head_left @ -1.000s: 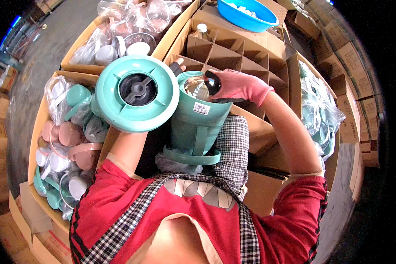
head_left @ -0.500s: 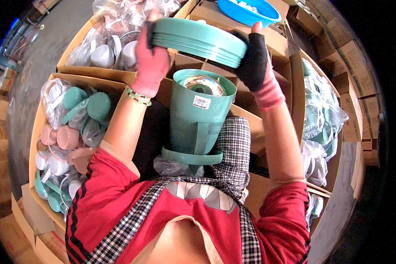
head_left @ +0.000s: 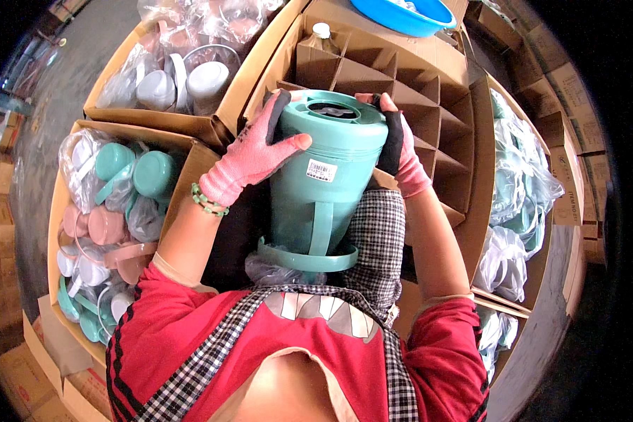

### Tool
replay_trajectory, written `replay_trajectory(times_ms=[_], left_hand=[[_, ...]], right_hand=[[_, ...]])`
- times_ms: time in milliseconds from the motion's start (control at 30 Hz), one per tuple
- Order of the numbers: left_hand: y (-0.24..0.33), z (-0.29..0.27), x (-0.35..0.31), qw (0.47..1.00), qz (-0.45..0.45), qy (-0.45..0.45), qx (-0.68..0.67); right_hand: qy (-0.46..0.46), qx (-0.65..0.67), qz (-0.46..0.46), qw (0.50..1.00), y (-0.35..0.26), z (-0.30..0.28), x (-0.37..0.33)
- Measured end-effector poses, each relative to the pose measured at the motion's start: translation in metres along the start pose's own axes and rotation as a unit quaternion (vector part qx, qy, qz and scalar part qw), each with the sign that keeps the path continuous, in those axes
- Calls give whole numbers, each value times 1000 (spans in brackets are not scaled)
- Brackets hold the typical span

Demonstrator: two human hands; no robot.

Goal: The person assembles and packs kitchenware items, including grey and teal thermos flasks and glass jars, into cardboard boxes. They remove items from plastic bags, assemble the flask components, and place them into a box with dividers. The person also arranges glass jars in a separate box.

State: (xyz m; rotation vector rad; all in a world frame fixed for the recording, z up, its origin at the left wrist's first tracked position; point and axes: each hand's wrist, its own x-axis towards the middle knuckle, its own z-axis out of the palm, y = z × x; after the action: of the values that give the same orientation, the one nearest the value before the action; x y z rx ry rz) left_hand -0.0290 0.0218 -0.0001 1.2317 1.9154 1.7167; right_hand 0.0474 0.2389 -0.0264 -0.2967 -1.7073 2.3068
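Observation:
A teal vacuum jug body (head_left: pixel 292 204) stands upright at my lap, with a handle and a white label on its side. Its round teal collar (head_left: pixel 337 132) sits on top, a dark opening in the middle. My left hand (head_left: pixel 253 146), in a pink and black fingerless glove, is closed round the collar's left side, thumb across the front. On the opposite side my right hand (head_left: pixel 402 141), gloved alike, grips the collar's rim with its fingers. The silvery liner inside the jug is hidden now. Under the jug lies crumpled clear plastic (head_left: pixel 271 267).
A cardboard carton with dividers (head_left: pixel 380 77) stands ahead, a white-capped bottle (head_left: pixel 321 35) in one cell. Cartons of bagged teal, pink and white parts (head_left: pixel 105 221) flank me on the left. Another carton (head_left: pixel 517 197) holds bagged jugs on the right. A blue basin (head_left: pixel 408 20) sits at the back.
Both hands have brought the collar down and toward me, turning it level onto the jug's mouth. The silvery liner, visible before, is covered.

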Motion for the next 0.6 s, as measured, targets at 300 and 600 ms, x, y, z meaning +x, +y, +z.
replay_trajectory(times_ms=[300,600], left_hand=[[-25,-18,12,955,-107,-19,-275],[-31,-25,41,985,-170,21,20]], right_hand=[[58,-256,-42,964,-13,18,-30],[92,36,34,995,-4,12,-24]])
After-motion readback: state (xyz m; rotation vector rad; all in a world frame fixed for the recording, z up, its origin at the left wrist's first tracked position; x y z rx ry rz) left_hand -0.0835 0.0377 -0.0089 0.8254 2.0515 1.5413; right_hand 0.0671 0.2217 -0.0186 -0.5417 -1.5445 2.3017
